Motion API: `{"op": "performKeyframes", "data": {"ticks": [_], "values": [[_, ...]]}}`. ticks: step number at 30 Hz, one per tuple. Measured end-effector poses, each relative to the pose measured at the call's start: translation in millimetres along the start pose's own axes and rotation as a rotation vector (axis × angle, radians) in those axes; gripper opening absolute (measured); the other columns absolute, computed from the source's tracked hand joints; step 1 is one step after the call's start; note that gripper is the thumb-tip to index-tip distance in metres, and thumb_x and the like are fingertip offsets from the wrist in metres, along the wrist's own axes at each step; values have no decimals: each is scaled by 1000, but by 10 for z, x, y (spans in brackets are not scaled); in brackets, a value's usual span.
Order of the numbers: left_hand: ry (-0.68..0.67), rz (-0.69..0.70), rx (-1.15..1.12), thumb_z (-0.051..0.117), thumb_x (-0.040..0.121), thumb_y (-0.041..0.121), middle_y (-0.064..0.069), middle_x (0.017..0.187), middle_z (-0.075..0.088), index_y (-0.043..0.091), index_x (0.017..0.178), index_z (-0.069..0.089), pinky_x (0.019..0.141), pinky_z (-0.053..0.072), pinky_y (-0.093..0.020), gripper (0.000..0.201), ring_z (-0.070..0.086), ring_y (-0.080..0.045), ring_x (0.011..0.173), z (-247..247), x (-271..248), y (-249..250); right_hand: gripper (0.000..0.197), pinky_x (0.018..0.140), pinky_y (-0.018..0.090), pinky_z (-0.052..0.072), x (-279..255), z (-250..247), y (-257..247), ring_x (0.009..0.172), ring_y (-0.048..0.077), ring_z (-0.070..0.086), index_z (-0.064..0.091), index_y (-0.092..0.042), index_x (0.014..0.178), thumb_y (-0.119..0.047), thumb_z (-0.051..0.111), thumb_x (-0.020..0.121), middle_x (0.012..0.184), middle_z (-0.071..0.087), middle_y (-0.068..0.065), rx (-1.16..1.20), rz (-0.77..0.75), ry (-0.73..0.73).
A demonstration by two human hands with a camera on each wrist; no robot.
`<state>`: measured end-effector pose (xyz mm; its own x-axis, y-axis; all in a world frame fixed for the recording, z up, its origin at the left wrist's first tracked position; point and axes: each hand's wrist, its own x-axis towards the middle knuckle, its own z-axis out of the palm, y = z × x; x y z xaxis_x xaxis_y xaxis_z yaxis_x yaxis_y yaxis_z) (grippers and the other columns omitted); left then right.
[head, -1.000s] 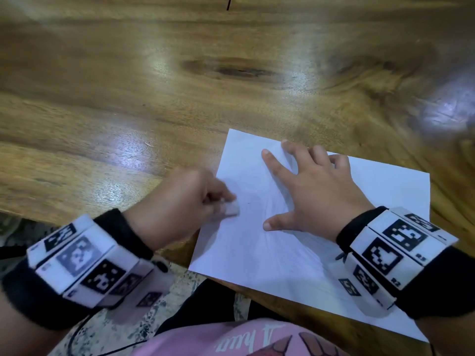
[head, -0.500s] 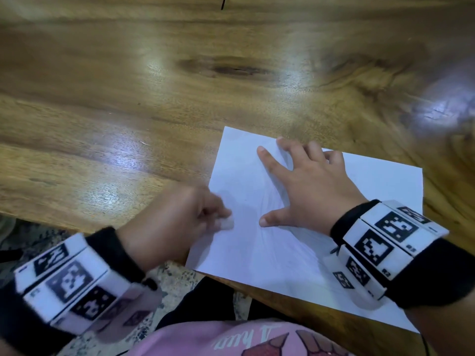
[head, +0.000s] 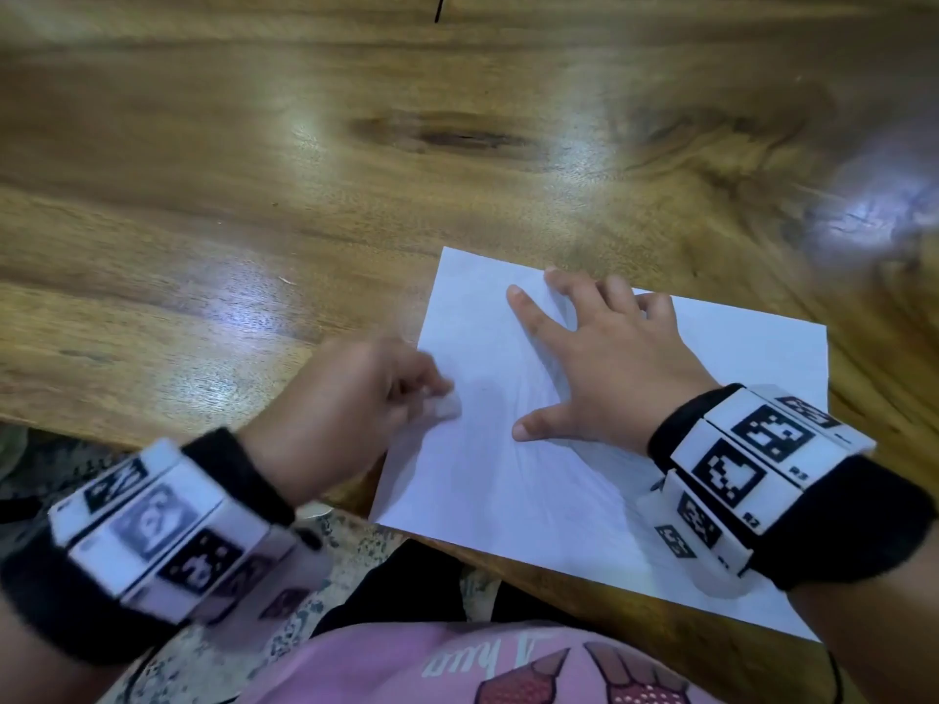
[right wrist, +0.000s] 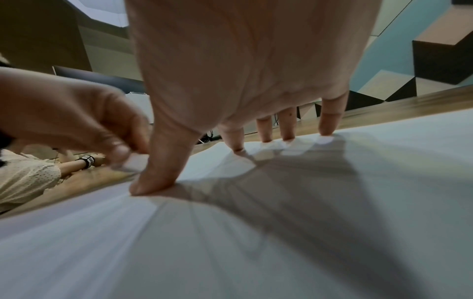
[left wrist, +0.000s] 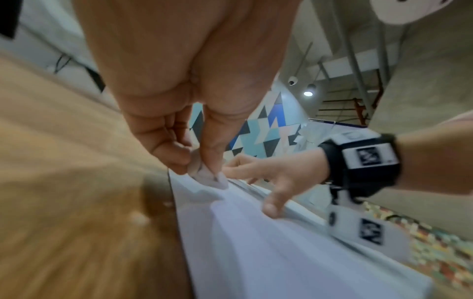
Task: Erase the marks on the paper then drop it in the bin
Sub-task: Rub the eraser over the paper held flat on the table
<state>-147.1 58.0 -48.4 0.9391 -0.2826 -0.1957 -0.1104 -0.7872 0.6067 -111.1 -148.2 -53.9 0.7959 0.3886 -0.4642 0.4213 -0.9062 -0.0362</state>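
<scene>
The paper (head: 584,480) is a white sheet lying flat on the wooden tabletop (head: 254,205), skewed, its near corner hanging over the tabletop's near edge; faint grey streaks cross its middle. A small white eraser (head: 447,406), motion-blurred, touches the sheet close to its left edge

Pink shirt (head: 457,668) — upside-down script, unreadable.

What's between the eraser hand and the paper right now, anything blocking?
Nothing visible. The left hand pinches the eraser right at the paper's left edge; the right hand presses the sheet flat farther right, beside the eraser's spot.
</scene>
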Motion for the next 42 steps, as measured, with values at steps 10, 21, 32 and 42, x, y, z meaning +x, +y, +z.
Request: {"op": "performKeyframes", "data": {"ticks": [10,21,32,42], "values": [[-179,-17,-26,63,69,38,11,64,55,25,72,67,55,35,-11,14,52,2,60,49,-342,-52,112,103,44,19,4,-2,-12,129,23,11,-9,-35,148,-81,51,65,153,-2,1,-32,9,1],[-112,68,-13,59,76,40,7,66,53,21,68,63,56,37,-21,21,52,-7,62,152,-296,-11,112,105,44,19,8,-1,-4,130,24,11,-9,-34,148,-81,51,65,154,-1,1,-28,10,4],[-5,115,102,68,76,28,-2,69,54,15,83,70,53,30,-9,14,49,-18,65,59,339,142,112,105,44,20,13,4,-13,132,24,11,-7,-34,148,-81,52,66,154,-1,2,-20,6,16],[-120,115,23,64,72,39,-4,74,65,18,82,71,55,32,-11,25,58,-16,65,49,91,88,111,105,45,19,1,-8,-10,133,25,9,-8,-33,149,-78,53,67,155,-2,2,-2,1,8]]}}
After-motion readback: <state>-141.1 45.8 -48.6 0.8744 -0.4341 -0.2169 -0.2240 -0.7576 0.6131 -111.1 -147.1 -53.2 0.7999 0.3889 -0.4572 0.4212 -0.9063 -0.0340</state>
